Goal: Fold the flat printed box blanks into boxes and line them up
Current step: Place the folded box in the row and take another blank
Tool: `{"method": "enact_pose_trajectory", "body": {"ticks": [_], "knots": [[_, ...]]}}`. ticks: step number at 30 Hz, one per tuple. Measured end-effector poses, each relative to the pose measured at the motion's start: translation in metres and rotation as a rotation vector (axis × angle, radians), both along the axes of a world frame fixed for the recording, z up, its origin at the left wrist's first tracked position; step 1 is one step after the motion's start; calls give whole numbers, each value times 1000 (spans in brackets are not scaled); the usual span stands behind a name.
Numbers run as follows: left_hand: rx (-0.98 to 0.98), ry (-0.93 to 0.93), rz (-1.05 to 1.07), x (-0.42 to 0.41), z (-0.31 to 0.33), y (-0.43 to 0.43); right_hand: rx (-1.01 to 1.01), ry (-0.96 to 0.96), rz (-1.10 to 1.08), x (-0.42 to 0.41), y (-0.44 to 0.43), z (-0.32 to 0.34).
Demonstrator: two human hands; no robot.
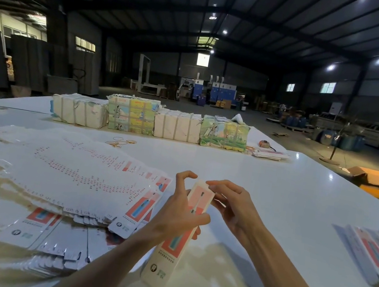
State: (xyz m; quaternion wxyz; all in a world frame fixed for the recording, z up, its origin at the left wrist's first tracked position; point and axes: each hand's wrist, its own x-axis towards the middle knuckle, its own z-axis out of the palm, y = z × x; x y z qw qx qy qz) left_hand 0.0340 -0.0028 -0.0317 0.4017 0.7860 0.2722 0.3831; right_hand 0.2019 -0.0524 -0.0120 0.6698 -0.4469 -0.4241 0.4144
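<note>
box (180, 232) is standing tilted over the near middle of the worktop (289, 186), its lower end sitting close to the near edge. left grip (178, 207) is wrapping round the box's middle, thumb lying across the printed front. right grip (230, 206) is pinching the box's top end with curled fingertips. flat blanks (64, 172) are lying fanned in a big pile toward the left edge, just beside the left grip. more printed pieces (376, 254) are lying at the right edge. wrapped bundles (152, 119) are sitting in a row along the far edge, with rubber bands (120, 142) lying in front of them.
</note>
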Motion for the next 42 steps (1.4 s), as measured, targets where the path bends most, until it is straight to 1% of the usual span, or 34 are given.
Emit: {"method": "enact_pose_trajectory", "body": {"ticks": [4, 6, 9, 11, 13, 15, 20, 24, 26, 28, 31, 33, 35, 36, 39, 41, 42], "knots": [[-7, -2, -6, 0, 0, 1, 18, -93, -28, -3, -3, 5], [-21, 9, 24, 0, -1, 3, 22, -100, -16, -5, -5, 7], [-88, -61, 33, -2, -4, 8, 18, -102, 37, -11, -8, 4], [-120, -126, 14, -3, -5, 10, 26, -210, 3, -17, -8, -3], [-137, -192, -12, -3, -5, 10, 44, -338, -90, -21, -6, -9], [-122, -201, -18, -5, -5, 9, 63, -391, -149, -24, -5, -11], [-105, -124, 1, -10, -3, 7, 69, -360, -171, -24, -4, -11], [-127, -102, 0, -9, -4, 7, 61, -346, -156, -21, -1, -13], [-188, -130, 3, -6, -5, 11, 58, -339, -148, -21, 0, -15], [-314, -201, -31, -2, -10, 16, 49, -332, -158, -23, 2, -19], [-470, -220, -49, 5, -18, 27, -15, -337, -192, -26, 4, -23], [-497, -223, 55, 7, -20, 31, -89, -435, -218, -25, 6, -25], [-528, -261, 138, 5, -21, 34, -153, -610, -233, -26, 5, -23], [-556, -302, 142, 3, -21, 35, -187, -703, -227, -29, 4, -20], [-706, -513, 148, 4, -16, 37, -292, -995, -140, -39, -4, -12], [-735, -570, 208, 5, -13, 40, -307, -1192, -100, -49, -11, -11], [-763, -596, 194, 5, -12, 40, -285, -1283, -110, -55, -14, -13]]}}
